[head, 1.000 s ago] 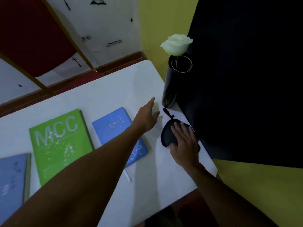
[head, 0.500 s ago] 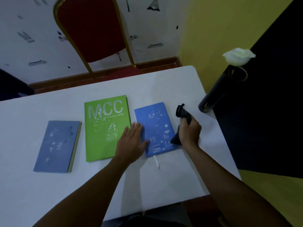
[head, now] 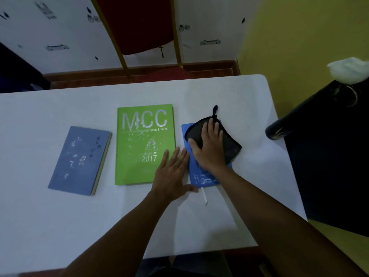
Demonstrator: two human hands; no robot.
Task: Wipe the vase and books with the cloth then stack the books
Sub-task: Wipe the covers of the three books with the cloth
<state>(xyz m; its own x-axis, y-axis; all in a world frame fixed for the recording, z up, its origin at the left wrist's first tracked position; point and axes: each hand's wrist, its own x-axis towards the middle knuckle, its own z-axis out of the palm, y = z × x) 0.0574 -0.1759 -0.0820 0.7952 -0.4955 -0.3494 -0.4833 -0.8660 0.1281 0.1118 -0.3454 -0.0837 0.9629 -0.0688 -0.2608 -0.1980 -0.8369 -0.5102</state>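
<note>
Three books lie side by side on the white table: a grey-blue book at the left, a green MCC book in the middle and a bright blue book at the right. A black cloth is spread over the bright blue book, and my right hand presses flat on it. My left hand rests flat with fingers apart on the left edge of that book and the green book's corner. A black vase with a white rose stands at the table's right edge.
A red chair with a gold frame stands behind the table against a white patterned wall. A yellow wall and a dark panel rise to the right. The table's near edge runs just below my forearms.
My right hand has carried the cloth from the table beside the vase onto the bright blue book and flattened it there. My left hand came back from near the vase to the book's left edge.
</note>
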